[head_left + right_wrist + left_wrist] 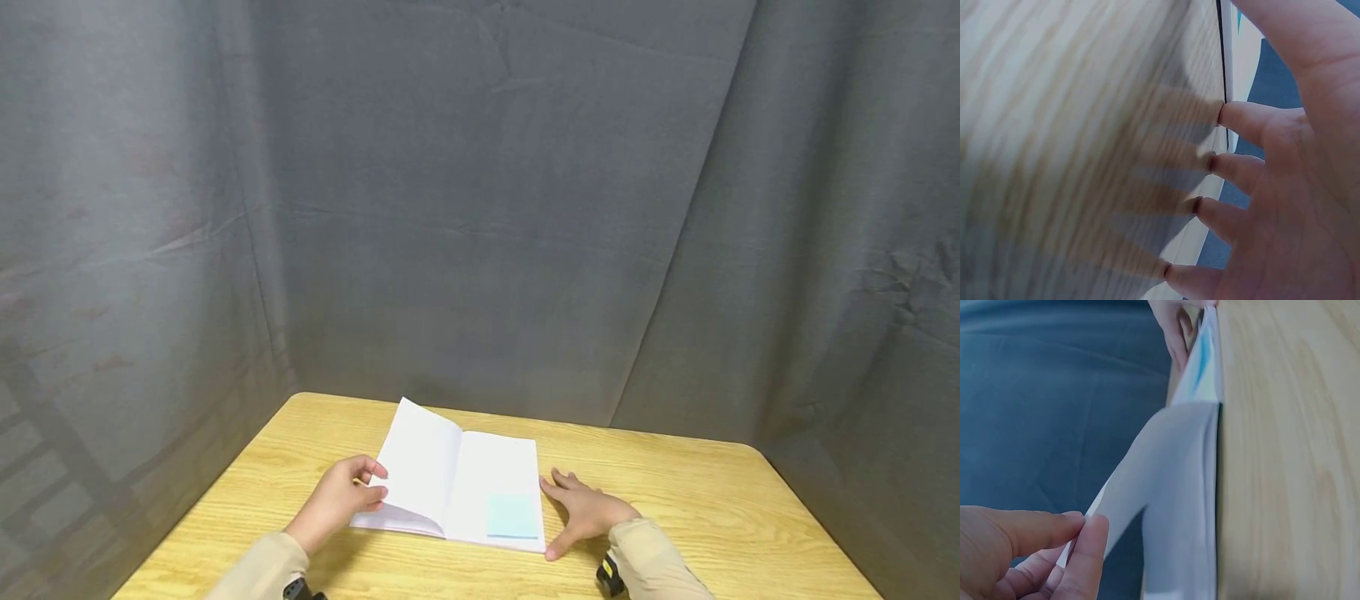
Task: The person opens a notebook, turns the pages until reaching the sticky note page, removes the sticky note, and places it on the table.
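Notebook [456, 483] spread on wood-grain table [712, 500], one leaf [420, 467] pinched up

From the head view, with the notebook as centre of the clock: yellowish wood with long grain lines, rounded far corners at 10 and just before 3 o'clock. Grey curtain [480, 208] standing from 9 through 12 to 3 o'clock, with soft folds and creases. Far table edge at 12 o'clock, quite near to the top of the leaf, with only a narrow band of wood between. Slanting left table edge at 9 o'clock, with a moderate stretch of wood before it. Widest stretch of wood at 3 o'clock, between right hand [588, 510] and right table edge.

At 9 o'clock, left hand [341, 500]: thumb and fingertips nearly together, with the outer edge of the leaf between them; leaf curved, away from the pages below. At 3 o'clock, right hand: fingers spread wide, without hold of anything, fingertips on the wood, index finger right beside the notebook's edge. Impossible to tell whether touching it. At 4 o'clock, on the right page near its lower corner, pale blue sticky-note pad [512, 517].
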A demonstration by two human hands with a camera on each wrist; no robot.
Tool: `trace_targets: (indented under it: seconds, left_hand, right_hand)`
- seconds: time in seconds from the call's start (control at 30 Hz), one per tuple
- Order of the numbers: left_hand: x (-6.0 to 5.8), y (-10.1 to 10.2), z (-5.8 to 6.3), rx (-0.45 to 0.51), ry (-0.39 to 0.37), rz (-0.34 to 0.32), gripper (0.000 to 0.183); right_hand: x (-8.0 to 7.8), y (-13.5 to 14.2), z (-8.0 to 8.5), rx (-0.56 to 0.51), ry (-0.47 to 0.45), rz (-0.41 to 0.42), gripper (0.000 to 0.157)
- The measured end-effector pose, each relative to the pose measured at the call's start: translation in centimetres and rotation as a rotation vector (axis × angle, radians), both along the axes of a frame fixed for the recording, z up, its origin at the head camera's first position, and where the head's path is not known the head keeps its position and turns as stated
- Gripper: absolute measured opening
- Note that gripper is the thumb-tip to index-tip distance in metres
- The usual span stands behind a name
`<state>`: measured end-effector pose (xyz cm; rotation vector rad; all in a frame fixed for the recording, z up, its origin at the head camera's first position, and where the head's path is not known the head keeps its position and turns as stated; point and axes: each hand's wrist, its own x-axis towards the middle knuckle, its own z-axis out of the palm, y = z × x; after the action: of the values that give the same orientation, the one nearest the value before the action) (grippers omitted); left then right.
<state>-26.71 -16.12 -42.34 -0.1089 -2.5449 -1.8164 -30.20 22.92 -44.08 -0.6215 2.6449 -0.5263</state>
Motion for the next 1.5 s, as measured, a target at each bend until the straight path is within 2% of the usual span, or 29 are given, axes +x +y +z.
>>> trace_targets:
  seconds: [0.13, 0.37, 0.7, 0.93, 1.27, 1.5]
  left_hand:
    - [-0.2, -0.7, -0.5, -0.069, -0.003, 0.038, 0.022]
    - [-0.4, -1.4, -1.8, -0.096, -0.034, -0.022, 0.022]
    - [-1.0, -1.9, -3.5, -0.128, -0.101, -0.026, 0.020]
    - [-0.9, -1.7, -3.2, -0.191, -0.142, -0.012, 0.018]
    - [-0.9, -1.8, -3.3, -0.339, -0.104, -0.016, 0.020]
    - [-0.9, -1.9, -3.1, -0.355, -0.094, -0.013, 0.021]
  right_hand:
    - [0.0, 0.0, 0.0, -0.004, 0.000, 0.007, 0.116]
    - [0.0, 0.0, 0.0, -0.009, -0.007, -0.002, 0.116]
    - [-0.2, -0.2, -0.3, 0.000, -0.001, -0.002, 0.115]
    - [-0.1, -0.3, -0.1, 0.008, 0.000, -0.009, 0.116]
    - [0.2, -0.3, 0.1, -0.007, 0.002, 0.001, 0.115]
    - [0.2, -0.4, 0.1, -0.001, -0.001, -0.008, 0.115]
